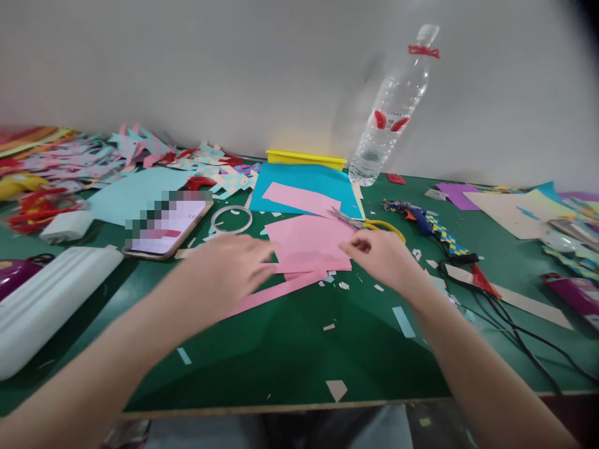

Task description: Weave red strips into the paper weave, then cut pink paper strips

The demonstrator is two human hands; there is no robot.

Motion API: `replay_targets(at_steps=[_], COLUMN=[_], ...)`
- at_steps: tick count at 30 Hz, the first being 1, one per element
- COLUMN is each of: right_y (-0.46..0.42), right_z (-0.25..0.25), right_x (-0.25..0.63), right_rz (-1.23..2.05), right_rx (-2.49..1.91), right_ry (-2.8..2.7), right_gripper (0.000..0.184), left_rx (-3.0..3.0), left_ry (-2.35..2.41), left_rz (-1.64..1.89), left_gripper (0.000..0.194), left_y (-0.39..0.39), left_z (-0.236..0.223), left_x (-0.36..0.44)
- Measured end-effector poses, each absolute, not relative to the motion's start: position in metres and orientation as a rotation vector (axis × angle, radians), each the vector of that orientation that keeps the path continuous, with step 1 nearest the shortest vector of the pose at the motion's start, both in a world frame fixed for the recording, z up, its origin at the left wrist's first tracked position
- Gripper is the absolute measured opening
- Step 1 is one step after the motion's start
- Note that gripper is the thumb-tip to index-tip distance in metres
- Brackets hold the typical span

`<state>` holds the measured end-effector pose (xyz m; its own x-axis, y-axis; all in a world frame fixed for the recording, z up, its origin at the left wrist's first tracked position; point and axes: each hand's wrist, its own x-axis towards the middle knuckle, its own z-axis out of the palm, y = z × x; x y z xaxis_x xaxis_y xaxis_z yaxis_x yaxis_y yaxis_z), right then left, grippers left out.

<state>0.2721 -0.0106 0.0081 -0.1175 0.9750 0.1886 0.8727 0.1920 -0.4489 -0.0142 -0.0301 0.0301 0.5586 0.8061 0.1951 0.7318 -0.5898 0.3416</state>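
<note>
My left hand point(234, 265), smeared by motion, hovers at the left edge of a pink paper sheet point(311, 243) with its fingers stretched out and nothing visible in them. Below its fingers runs a narrow pink paper strip point(281, 288). My right hand point(379, 252) is at the sheet's right edge, thumb and fingertips curled together in a pinch; what they hold, if anything, does not show. Just behind that hand lie scissors point(386, 227) with yellow handles, partly covered by it. A smaller pink piece point(299, 197) rests on a blue sheet point(276, 178) farther back.
A tilted water bottle point(388, 112) leans against the wall. To the left are a phone point(171, 227), a roll of clear tape point(231, 219), a long white object point(56, 299) and woven paper strips point(79, 156). A glue gun point(421, 218) with a black cable lies right; paper scraps point(403, 322) dot the green table.
</note>
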Motion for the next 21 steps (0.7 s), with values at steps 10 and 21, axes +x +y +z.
replay_targets(at_steps=[10,21], right_y=[0.015,0.027], right_z=[-0.035,-0.039], right_x=[0.337,0.349], right_rz=[-0.201,0.003], right_rx=[-1.947,-1.946], right_ry=[-2.052,-2.026], right_gripper=[0.044,0.058], left_rx=[2.999,2.792], left_ry=[1.024,0.938], left_rz=[0.415,0.450], left_gripper=[0.037,0.018], left_y=[-0.035,-0.030], left_z=[-0.022,-0.016], left_x=[0.041,0.031])
